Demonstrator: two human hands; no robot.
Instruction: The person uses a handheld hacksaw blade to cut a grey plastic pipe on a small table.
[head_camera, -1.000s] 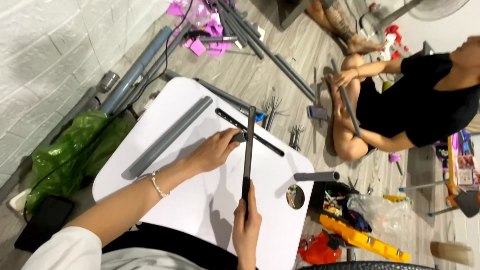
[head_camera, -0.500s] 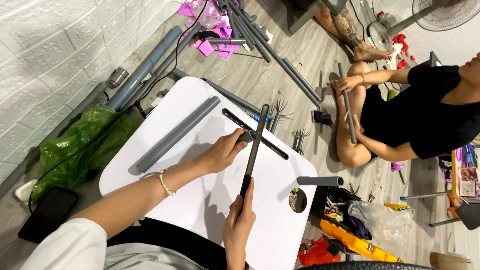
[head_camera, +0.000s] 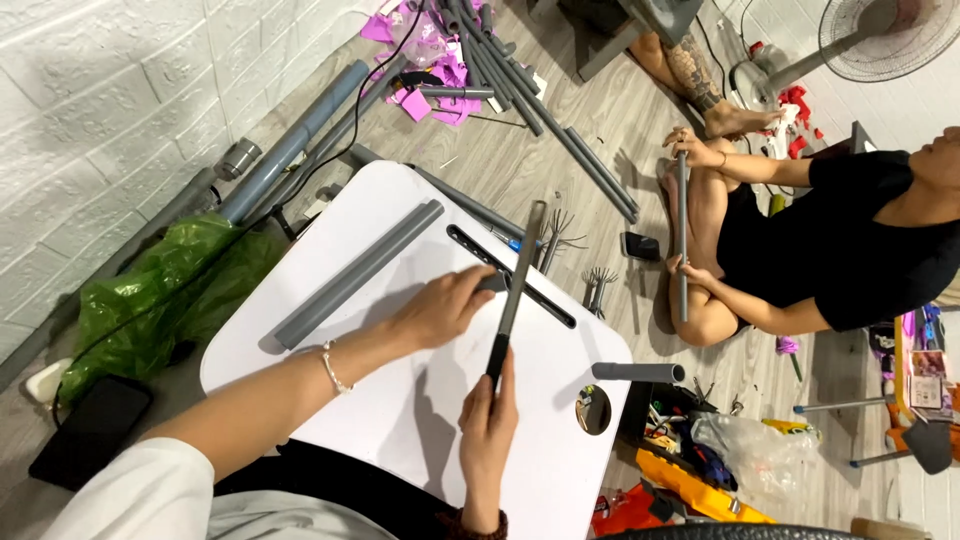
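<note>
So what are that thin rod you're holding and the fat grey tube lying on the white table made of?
The thin rod looks like grey plastic or coated metal, matte, with a darker black end; I can't tell which. The fat grey tube looks like plastic pipe: uniform dull grey, no shine. The white table seems smooth laminate or plastic.

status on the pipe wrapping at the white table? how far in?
Early on. Done: only the near end of the thin grey pipe looks dark-wrapped. In hand: right hand grips that end, left hand is at its middle. Left: the rest of its length is bare grey, and the thicker pipe lies untouched on the table.
</note>
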